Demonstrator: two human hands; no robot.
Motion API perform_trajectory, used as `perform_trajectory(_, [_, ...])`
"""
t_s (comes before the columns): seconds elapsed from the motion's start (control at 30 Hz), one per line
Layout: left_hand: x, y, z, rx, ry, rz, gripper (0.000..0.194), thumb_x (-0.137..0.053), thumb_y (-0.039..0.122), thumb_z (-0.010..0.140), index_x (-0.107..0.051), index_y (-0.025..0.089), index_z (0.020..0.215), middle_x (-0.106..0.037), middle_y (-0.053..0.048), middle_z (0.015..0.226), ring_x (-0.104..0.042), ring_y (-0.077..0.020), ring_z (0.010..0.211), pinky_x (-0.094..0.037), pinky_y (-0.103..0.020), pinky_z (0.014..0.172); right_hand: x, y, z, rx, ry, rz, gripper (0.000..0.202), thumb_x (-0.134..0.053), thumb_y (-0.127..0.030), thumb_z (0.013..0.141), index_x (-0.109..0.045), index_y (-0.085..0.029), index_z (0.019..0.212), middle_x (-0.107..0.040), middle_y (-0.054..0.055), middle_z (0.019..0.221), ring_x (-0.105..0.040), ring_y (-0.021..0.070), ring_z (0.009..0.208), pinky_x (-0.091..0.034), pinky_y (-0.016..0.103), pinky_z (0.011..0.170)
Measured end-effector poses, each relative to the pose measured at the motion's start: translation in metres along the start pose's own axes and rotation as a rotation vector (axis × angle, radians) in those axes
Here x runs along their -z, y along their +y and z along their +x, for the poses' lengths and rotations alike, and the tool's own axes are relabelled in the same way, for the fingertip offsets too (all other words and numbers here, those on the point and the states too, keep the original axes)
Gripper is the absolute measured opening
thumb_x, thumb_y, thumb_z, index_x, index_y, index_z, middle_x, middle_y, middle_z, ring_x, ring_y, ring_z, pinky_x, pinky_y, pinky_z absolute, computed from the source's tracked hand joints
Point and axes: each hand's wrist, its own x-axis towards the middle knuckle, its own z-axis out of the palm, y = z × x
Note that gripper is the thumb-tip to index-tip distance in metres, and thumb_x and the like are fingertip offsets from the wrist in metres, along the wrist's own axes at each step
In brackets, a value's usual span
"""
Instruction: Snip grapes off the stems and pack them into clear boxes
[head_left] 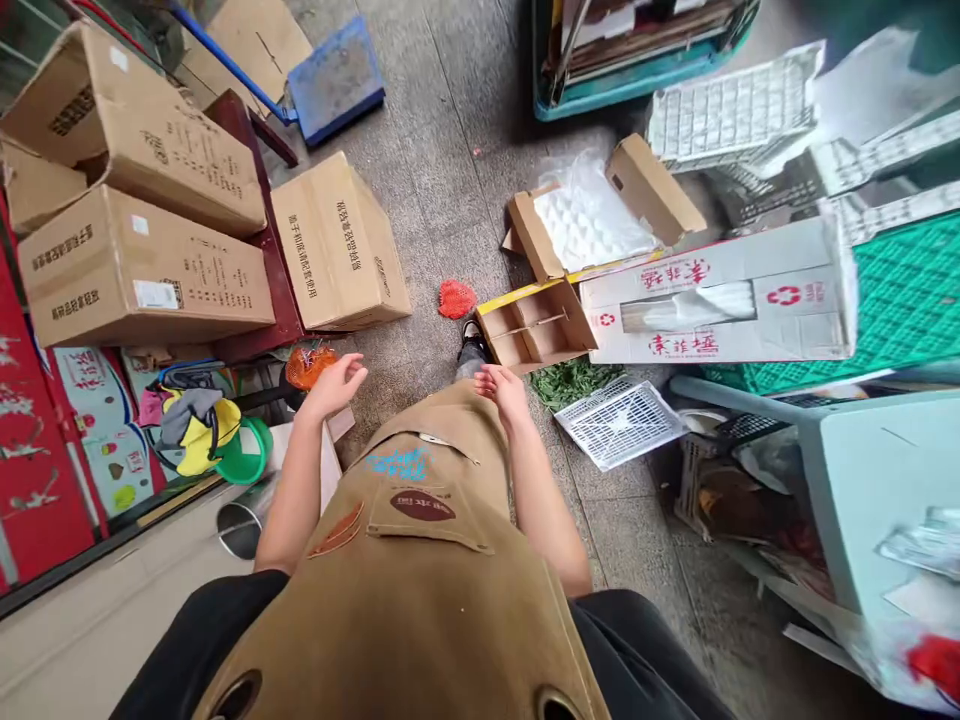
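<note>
My left hand (334, 388) hangs in the air left of the tan apron (442, 500), holding nothing, its fingers loosely bent and thumb apart. Just past it is an orange mesh bag (310, 367) with things inside. On the apron's other side my right hand (505, 394) is also free, fingers half bent and apart. From this view it appears nearest to a divided cardboard box (534, 330) on the floor. Green leaves (574, 382) lie to its right. Ahead, between the hands, a red mesh bag (456, 298) rests on the floor by my shoe (471, 333).
Cardboard cartons (337, 245) stand at the left, some on a dark red bench (274, 270). A blue platform scale (335, 78) is farther off. At right are a white plastic basket (621, 424), a long printed carton (720, 305) and a pale blue table (892, 500).
</note>
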Motion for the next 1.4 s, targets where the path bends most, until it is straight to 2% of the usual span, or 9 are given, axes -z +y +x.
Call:
perform_trajectory(0.13, [0.039,0.055,0.043,0.077,-0.01,0.144,0.048,-0.058,0.04,0.104,-0.066,0.014,0.144,-0.08,-0.014,0.129,-0.076,-0.0273,0.118,-0.057,-0.042,0.113,-0.011,-0.037,0.044,-0.065,-0.018,0.113,0.024,-0.08,-0.039,0.093,-0.068,-0.02,0.096,-0.078,0.0,0.079,-0.069,0.0088,0.063,-0.057,0.017,0.06])
perform_trajectory(0.27, [0.072,0.096,0.075,0.096,0.034,0.18,0.056,-0.054,0.054,0.103,-0.067,0.018,0.144,-0.081,-0.012,0.127,-0.075,-0.0286,0.113,-0.058,-0.042,0.109,-0.006,-0.082,0.082,-0.104,0.009,0.206,0.019,-0.079,-0.035,0.095,-0.068,-0.02,0.094,-0.076,-0.002,0.073,-0.069,0.0085,0.058,-0.056,0.016,0.055])
perform_trajectory(0.4, [0.081,0.122,0.097,0.124,-0.008,0.19,0.059,-0.053,0.057,0.101,-0.067,0.018,0.142,-0.081,-0.013,0.126,-0.076,-0.0298,0.11,-0.058,-0.043,0.107,0.007,-0.119,0.11,-0.115,0.071,0.289,0.012,-0.073,-0.029,0.098,-0.067,-0.021,0.093,-0.076,-0.004,0.071,-0.068,0.0082,0.056,-0.057,0.015,0.053])
perform_trajectory(0.53, [0.081,0.134,0.113,0.129,-0.076,0.19,0.06,-0.053,0.057,0.101,-0.067,0.017,0.143,-0.081,-0.014,0.128,-0.076,-0.0302,0.113,-0.057,-0.044,0.11,0.016,-0.14,0.127,-0.131,0.113,0.34,0.01,-0.072,-0.026,0.098,-0.066,-0.021,0.091,-0.075,-0.004,0.07,-0.069,0.0085,0.054,-0.059,0.016,0.053])
perform_trajectory(0.7, [0.084,0.135,0.125,0.154,-0.07,0.202,0.061,-0.052,0.054,0.102,-0.067,0.015,0.146,-0.081,-0.014,0.13,-0.075,-0.0306,0.118,-0.055,-0.045,0.114,0.015,-0.15,0.139,-0.17,0.172,0.362,0.01,-0.065,-0.021,0.1,-0.065,-0.02,0.09,-0.073,-0.004,0.066,-0.067,0.0084,0.052,-0.057,0.015,0.049])
perform_trajectory(0.83, [0.084,0.131,0.129,0.167,-0.085,0.177,0.058,-0.053,0.052,0.103,-0.068,0.015,0.145,-0.08,-0.015,0.13,-0.075,-0.0304,0.12,-0.056,-0.044,0.113,0.012,-0.152,0.146,-0.182,0.207,0.354,0.007,-0.067,-0.022,0.098,-0.066,-0.02,0.092,-0.073,-0.004,0.068,-0.067,0.0084,0.053,-0.057,0.015,0.05])
perform_trajectory(1.07, [0.071,0.124,0.117,0.196,-0.034,0.093,0.048,-0.056,0.042,0.105,-0.068,0.015,0.143,-0.081,-0.014,0.129,-0.077,-0.0272,0.115,-0.057,-0.04,0.11,0.01,-0.165,0.156,-0.193,0.157,0.252,0.009,-0.072,-0.023,0.094,-0.065,-0.018,0.091,-0.071,-0.003,0.066,-0.066,0.0091,0.051,-0.057,0.016,0.05])
perform_trajectory(1.23, [0.071,0.093,0.1,0.277,0.059,0.02,0.044,-0.056,0.039,0.107,-0.067,0.015,0.143,-0.081,-0.013,0.129,-0.077,-0.0259,0.116,-0.058,-0.038,0.11,-0.008,-0.182,0.176,-0.167,0.072,0.17,0.008,-0.068,-0.022,0.093,-0.062,-0.019,0.089,-0.07,-0.003,0.067,-0.065,0.0094,0.051,-0.058,0.016,0.052])
perform_trajectory(1.4, [0.066,0.055,0.075,0.367,0.15,-0.029,0.038,-0.058,0.034,0.105,-0.071,0.016,0.135,-0.083,-0.012,0.123,-0.079,-0.0247,0.111,-0.06,-0.036,0.105,-0.029,-0.188,0.191,-0.158,0.068,0.114,0.003,-0.062,-0.018,0.089,-0.065,-0.018,0.09,-0.072,0.0,0.071,-0.067,0.0108,0.055,-0.06,0.017,0.055])
